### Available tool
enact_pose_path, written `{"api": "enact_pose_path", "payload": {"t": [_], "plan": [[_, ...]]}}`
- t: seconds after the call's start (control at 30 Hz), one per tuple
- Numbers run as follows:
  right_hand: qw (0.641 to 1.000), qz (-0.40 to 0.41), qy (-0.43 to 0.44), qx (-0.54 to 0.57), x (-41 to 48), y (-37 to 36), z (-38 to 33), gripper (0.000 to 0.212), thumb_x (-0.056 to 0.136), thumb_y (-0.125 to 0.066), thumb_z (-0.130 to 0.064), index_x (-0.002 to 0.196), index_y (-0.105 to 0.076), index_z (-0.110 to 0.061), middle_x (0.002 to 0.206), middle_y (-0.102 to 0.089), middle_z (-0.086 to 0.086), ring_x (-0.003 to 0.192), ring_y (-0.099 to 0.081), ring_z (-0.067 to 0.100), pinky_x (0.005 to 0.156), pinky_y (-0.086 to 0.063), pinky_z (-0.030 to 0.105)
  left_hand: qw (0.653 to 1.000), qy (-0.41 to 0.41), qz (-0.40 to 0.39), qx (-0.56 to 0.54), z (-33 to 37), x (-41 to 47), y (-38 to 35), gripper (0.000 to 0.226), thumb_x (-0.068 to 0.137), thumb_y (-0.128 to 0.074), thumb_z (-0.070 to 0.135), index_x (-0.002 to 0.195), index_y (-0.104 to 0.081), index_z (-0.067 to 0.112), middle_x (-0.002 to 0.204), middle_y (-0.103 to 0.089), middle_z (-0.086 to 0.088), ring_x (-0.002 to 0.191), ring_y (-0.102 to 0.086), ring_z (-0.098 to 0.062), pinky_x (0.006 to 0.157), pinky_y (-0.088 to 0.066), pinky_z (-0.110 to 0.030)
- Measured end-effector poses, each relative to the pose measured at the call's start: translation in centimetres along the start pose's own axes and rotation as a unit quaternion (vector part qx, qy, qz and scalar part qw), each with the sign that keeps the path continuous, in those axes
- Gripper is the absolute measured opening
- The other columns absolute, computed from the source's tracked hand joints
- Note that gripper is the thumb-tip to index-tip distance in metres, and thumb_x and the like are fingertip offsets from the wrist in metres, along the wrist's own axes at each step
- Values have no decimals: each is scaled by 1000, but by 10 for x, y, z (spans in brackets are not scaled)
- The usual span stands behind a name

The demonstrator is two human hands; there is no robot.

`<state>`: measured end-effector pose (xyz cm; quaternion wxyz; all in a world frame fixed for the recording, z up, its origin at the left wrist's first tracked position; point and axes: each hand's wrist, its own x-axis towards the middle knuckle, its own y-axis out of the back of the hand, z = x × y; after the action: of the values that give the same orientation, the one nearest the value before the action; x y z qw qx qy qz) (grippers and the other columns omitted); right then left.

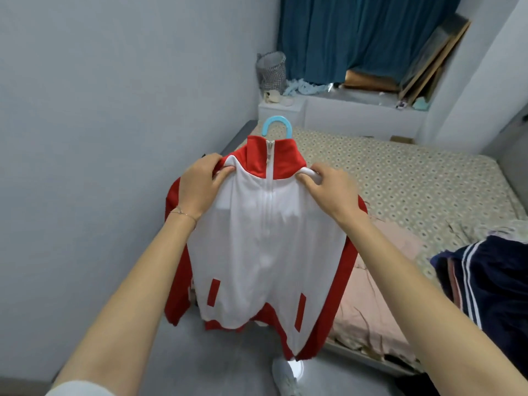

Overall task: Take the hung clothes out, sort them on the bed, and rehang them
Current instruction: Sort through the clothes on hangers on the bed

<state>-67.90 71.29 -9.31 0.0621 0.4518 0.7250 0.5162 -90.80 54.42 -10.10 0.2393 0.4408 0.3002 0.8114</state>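
A white and red zip-up jacket (265, 247) hangs in the air in front of me on a light blue hanger (276, 127), whose hook pokes out above the red collar. My left hand (200, 185) grips the jacket's left shoulder. My right hand (328, 185) pinches its right shoulder over the hanger's end. The jacket is zipped up, with its red sleeves hanging down behind the white front. It is held over the floor beside the bed (400, 178).
The bed has a patterned sheet, a pink garment (380, 284) on its near part and a dark navy striped garment (491, 284) at the right. A pale wall is at the left. A checked basket (271, 71) and teal curtain (357, 35) stand beyond. A white shoe (285, 378) shows below.
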Motion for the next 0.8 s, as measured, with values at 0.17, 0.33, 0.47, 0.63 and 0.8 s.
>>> {"api": "enact_pose_path", "payload": {"t": [0.17,0.33,0.47,0.63,0.8], "plan": [[999,-45,-10,10,36,-57,0,37,93,-54,-53,86,-60,-17,76,-62,1,77,-60,27,61,-34,34,999,30,-22,-18,-51,16,-32,42,93,-53,45,92,-65,4,83,-65,-10,77,-58,-27,67,-45,-40],[997,-72,-4,20,87,-118,3,37,92,-55,-52,92,-64,-17,86,-68,3,83,-62,27,63,-36,33,995,85,-53,-2,-109,45,-70,38,95,-56,42,88,-62,5,80,-62,-8,75,-55,-26,64,-39,-37],[994,-102,-23,22,119,-164,10,39,91,-52,-56,89,-61,-18,83,-66,2,81,-62,26,62,-39,34,991,104,-83,21,-146,68,-99,33,97,-60,36,86,-58,5,81,-61,-9,74,-53,-25,64,-33,-33],[991,-124,-36,27,155,-208,22,39,93,-52,-53,99,-62,-16,84,-67,4,81,-61,26,61,-38,33,989,110,-96,13,-185,92,-139,32,97,-60,34,80,-53,9,78,-58,-9,73,-53,-28,65,-31,-34],[988,-132,-73,27,193,-255,43,35,95,-54,-45,92,-60,-11,79,-63,4,75,-57,24,58,-28,32,986,116,-119,8,-230,122,-193,45,94,-46,52,86,-59,10,82,-62,-8,78,-56,-29,72,-44,-44]]}}
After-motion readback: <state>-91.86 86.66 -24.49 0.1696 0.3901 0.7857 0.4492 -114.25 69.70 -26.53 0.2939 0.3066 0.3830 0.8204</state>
